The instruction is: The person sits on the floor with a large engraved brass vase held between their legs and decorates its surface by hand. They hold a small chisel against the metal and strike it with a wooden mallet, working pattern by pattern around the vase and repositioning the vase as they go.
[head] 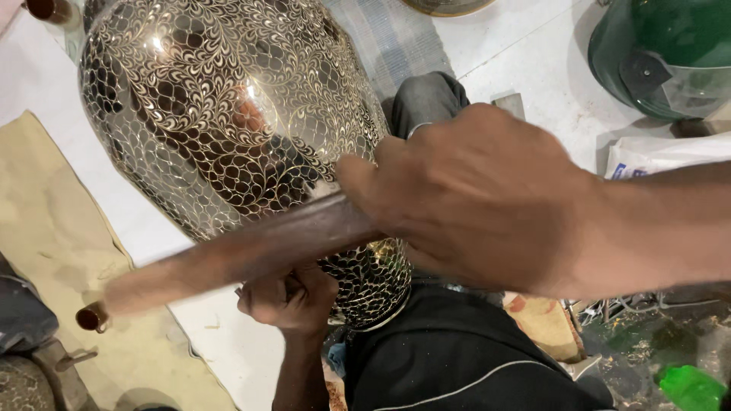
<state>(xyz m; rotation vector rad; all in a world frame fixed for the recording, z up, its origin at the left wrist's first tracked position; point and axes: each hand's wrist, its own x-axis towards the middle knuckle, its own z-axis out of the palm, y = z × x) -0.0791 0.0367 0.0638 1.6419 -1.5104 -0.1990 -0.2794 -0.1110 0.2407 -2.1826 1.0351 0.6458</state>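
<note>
Right now the right hand (480, 198) is wrapped shut around one end of a long dark wooden stick (236, 255), which blurs as if in motion. Its long axis runs from that hand down and away toward the person's left, ending in a small brass-coloured cap (93, 317). The stick lies across the lower face of a large engraved metal vessel (228, 114), which sits just beyond both hands, leaning over the person's lap; whether stick and vessel are touching I cannot tell. The left hand (288, 298) sits under the stick, close against the vessel's narrow rim (373, 304), fingers curled tight on something small and dark that is too hidden to name. The right forearm comes in level from the right side. A green helmet (662, 53) lies well beyond the right hand.
</note>
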